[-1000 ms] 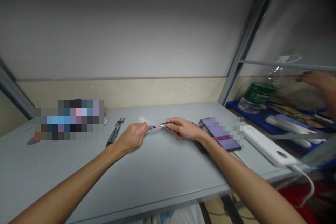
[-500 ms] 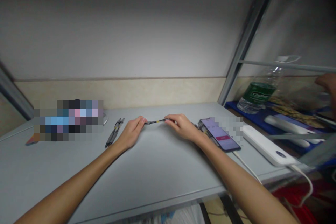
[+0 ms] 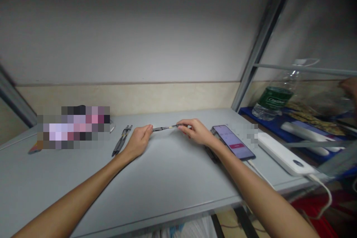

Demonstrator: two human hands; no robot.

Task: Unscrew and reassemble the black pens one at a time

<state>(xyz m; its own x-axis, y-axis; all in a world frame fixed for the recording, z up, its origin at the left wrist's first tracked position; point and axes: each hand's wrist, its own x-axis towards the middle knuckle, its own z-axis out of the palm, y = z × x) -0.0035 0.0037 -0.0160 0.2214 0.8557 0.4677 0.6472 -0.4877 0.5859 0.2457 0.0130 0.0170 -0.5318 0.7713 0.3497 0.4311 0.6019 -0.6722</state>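
1. The grey table [image 3: 156, 189] carries everything. Your two-handed grip sits near its far edge, low over the surface, probably so the forearms have support.
2. To the right of the grip, well apart, a white power bank [image 3: 281, 152] lies flat with its cable running off the near edge. Beyond it, past the metal frame, a plastic bottle [image 3: 275, 98] stands on a blue tray.
3. Just right of your right hand, a phone [image 3: 235, 143] lies face up with its screen lit, angled so you can likely read it while working.
4. Your left hand [image 3: 138, 141] pinches one end of a slim pen [image 3: 166, 128]; your right hand [image 3: 195, 132] pinches the other. Both are closed on it.
5. The pen spans the gap between the hands, roughly level, just above the table. Opposed end grips suit pulling or twisting the barrel.
6. Left of the grip, near your left hand, two more pens [image 3: 122, 140] lie side by side, parallel, within easy reach.
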